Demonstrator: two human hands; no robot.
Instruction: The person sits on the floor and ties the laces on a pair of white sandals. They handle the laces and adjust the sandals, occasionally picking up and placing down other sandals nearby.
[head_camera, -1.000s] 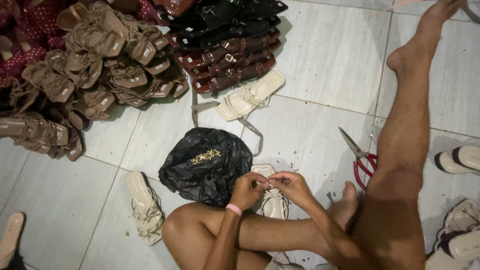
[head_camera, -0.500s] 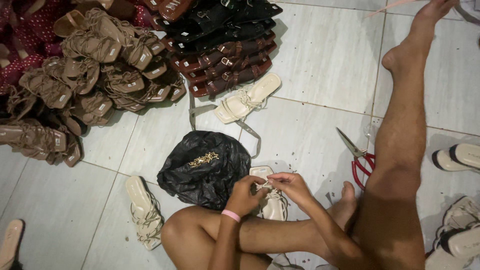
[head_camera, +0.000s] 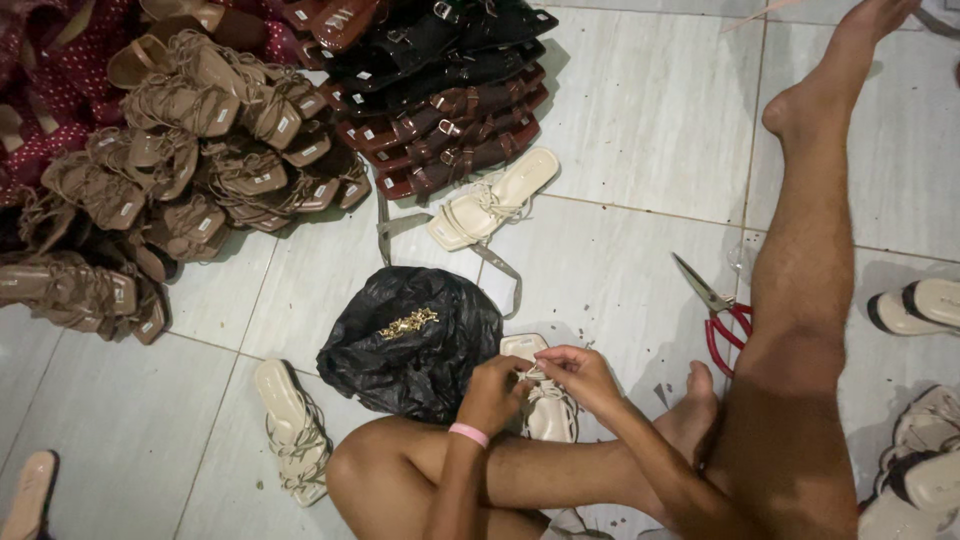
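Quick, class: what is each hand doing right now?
Left hand: closed, pinching the cream sandal's straps.
Right hand: closed on the same straps.

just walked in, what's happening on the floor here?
A person sits on the tiled floor working the straps of a cream sandal with both hands: left hand and right hand meet at its upper straps. Beside it lies a black plastic bag with small gold ornaments on top. Red-handled scissors lie by the leg. Piles of brown sandals and dark sandals are stacked farther off.
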